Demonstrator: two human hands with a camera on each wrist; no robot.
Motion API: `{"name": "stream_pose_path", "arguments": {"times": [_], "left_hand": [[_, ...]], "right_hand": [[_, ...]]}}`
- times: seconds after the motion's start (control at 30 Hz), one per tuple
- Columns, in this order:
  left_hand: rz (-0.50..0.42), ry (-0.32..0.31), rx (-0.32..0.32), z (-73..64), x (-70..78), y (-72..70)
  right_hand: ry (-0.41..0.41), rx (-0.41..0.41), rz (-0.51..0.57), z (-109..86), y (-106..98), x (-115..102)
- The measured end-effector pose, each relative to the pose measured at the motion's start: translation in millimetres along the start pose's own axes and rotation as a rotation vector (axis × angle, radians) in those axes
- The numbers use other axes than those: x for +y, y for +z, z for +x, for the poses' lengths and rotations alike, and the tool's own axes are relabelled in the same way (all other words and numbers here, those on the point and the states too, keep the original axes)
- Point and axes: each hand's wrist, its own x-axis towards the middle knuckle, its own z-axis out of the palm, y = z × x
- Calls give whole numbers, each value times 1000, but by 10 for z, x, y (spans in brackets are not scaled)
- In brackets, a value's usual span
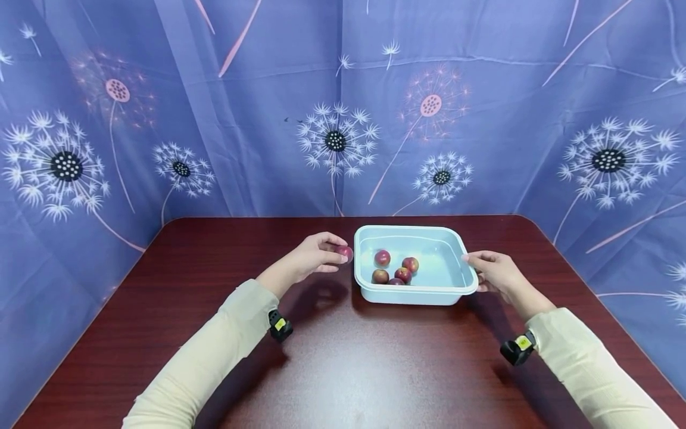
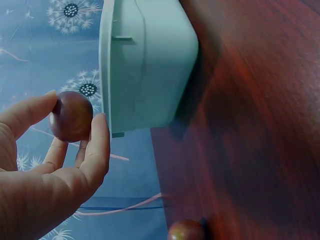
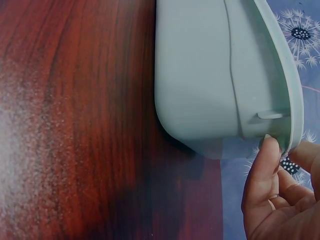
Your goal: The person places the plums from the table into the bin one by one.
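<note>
A plum (image 1: 345,254) is pinched between the thumb and fingers of my left hand (image 1: 316,257), just outside the left rim of a pale blue plastic basin (image 1: 412,296). In the left wrist view that plum (image 2: 71,116) is dark red-brown and level with the basin's rim. My right hand (image 1: 497,275) grips the basin's right rim, thumb on one side and fingers underneath, as the right wrist view also shows. Inside the basin, mostly toward its left, lie several red and brownish plums (image 1: 382,258).
Another plum (image 2: 186,230) lies on the table at the bottom edge of the left wrist view; in the head view it is hidden. The dark red wooden table (image 1: 343,357) reaches back to a blue curtain (image 1: 268,119) with dandelion prints.
</note>
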Motion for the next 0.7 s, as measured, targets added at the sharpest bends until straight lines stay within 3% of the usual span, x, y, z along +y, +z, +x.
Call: {"name": "stream_pose_path", "arguments": {"times": [0.7], "left_hand": [[35, 0, -22, 199, 295, 245]], "right_hand": [[-1, -1, -13, 0, 5, -16]]}}
